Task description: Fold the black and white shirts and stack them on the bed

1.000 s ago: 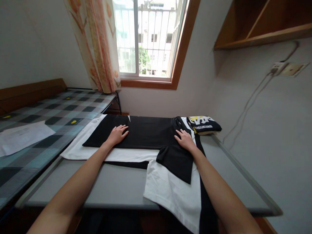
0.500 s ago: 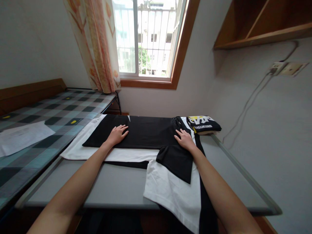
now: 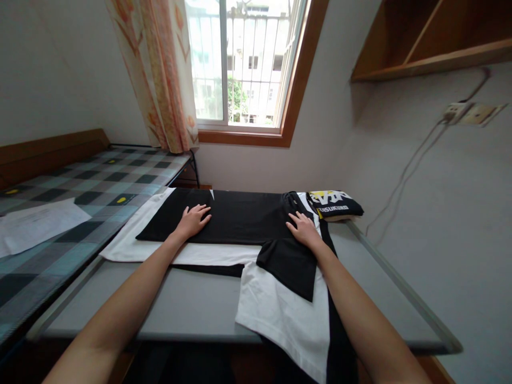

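A black short-sleeved shirt (image 3: 240, 216) lies flat, with one short sleeve (image 3: 290, 266) pointing towards me. Beneath it is a white shirt (image 3: 284, 314), whose sleeve hangs over the table's front edge. More black cloth (image 3: 210, 270) shows under the white one. My left hand (image 3: 194, 220) rests open on the black shirt, left of its middle, fingers spread. Near the collar end, my right hand (image 3: 303, 228) also lies open on the cloth. Just beyond the right hand sits a folded black garment (image 3: 336, 205) with white and yellow print.
The garments lie on a grey table (image 3: 192, 298) with a raised rim on the right. To the left stands a bed with a checked mattress (image 3: 132, 176) and papers (image 3: 44, 224) on it. A wooden shelf (image 3: 432, 64) and plugged-in cable (image 3: 408, 170) are on the right wall.
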Demonstrator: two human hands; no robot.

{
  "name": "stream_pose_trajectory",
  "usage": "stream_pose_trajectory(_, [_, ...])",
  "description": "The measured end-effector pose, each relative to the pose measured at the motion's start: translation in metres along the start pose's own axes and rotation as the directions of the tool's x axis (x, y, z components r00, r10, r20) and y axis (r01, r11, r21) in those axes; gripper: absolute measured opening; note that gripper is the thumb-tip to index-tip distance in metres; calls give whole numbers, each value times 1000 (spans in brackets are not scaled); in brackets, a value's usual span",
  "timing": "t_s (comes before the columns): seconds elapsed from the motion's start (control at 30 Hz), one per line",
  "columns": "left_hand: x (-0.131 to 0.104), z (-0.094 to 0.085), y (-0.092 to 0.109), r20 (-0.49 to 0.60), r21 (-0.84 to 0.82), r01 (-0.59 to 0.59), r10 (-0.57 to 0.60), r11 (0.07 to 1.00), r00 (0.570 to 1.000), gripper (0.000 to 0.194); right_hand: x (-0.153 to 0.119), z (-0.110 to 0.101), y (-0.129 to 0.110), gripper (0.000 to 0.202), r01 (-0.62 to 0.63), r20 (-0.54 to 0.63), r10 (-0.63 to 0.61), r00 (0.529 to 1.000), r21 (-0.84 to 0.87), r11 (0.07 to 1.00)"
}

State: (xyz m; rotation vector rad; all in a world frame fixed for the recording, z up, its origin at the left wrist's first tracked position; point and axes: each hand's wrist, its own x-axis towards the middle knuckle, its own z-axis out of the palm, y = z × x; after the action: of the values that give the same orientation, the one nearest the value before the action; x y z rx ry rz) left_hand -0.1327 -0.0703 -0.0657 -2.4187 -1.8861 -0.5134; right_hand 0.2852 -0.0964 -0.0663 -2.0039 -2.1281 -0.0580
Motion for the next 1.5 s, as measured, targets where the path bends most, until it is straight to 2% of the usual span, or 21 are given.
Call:
stream_pose_trajectory(0.13, [-2, -11, 14, -133, -33, -103, 98, 994, 986, 32, -3, -15, -1, 39, 22, -204, -20, 979, 7, 1000])
stream_pose_trajectory(0.2, [-4, -17, 27, -149, -63, -169, 159, 984, 976, 29, -4, -23, -3, 37, -13, -275, 12, 961, -2, 1000])
stream_pose_trajectory(0.27, [-6, -20, 40, -104, -86, -234, 225, 968, 969, 30, -5, -28, -4, 38, -43, -259, 40, 965, -6, 999])
stream_pose_trajectory(0.4, [-13, -21, 61, 30, -157, -358, 367, 920, 930, 39, -5, -26, -2, 38, -41, -74, 43, 996, 27, 999])
stream_pose_trajectory(0.47, [-18, -20, 68, 61, -191, -383, 400, 904, 914, 39, -4, -22, 0, 35, -40, -24, 42, 999, 60, 997])
stream_pose_trajectory(0.6, [-26, -19, 86, 43, -269, -439, 466, 858, 884, 28, -2, -18, 2, 33, -51, -14, 53, 998, 123, 991])
stream_pose_trajectory(0.67, [-31, -19, 97, 17, -321, -490, 522, 810, 853, 24, -2, -17, 3, 33, -58, -20, 62, 998, 152, 987])
stream_pose_trajectory(0.77, [-38, -19, 114, -9, -402, -546, 593, 735, 805, 27, 1, -16, 8, 34, -49, -75, 71, 995, 253, 966])
stream_pose_trajectory(0.87, [-43, -20, 128, -18, -474, -567, 636, 674, 772, 33, 7, -16, 17, 40, -13, -164, 99, 982, 460, 888])
stream_pose_trajectory(1.0, [-44, -22, 143, 4, -506, -615, 714, 605, 700, 41, 11, -21, 29, 51, 40, -206, 168, 964, 737, 674])
stream_pose_trajectory(1.13, [-39, -25, 155, 58, -433, -681, 773, 590, 632, 46, 10, -27, 34, 50, 43, -185, 234, 955, 861, 506])
stream_pose_trajectory(1.23, [-32, -29, 165, 102, -413, -707, 800, 574, 591, 34, 7, -30, 34, 46, 39, -155, 250, 956, 908, 417])
stream_pose_trajectory(1.3, [-26, -31, 171, 135, -425, -706, 811, 566, 569, 25, 5, -31, 33, 44, 19, -108, 215, 970, 924, 381])
stream_pose_trajectory(1.4, [-19, -32, 180, 135, -510, -671, 820, 538, 556, 18, 1, -36, 31, 43, -18, -7, 65, 998, 924, 381])
stream_pose_trajectory(1.43, [-16, -31, 183, 117, -567, -636, 816, 523, 566, 16, -1, -39, 30, 43, -27, 28, 2, 1000, 919, 393])
stream_pose_trajectory(1.5, [-9, -26, 188, 94, -696, -510, 768, 505, 633, 11, -5, -44, 29, 43, -45, 100, -110, 989, 906, 420])
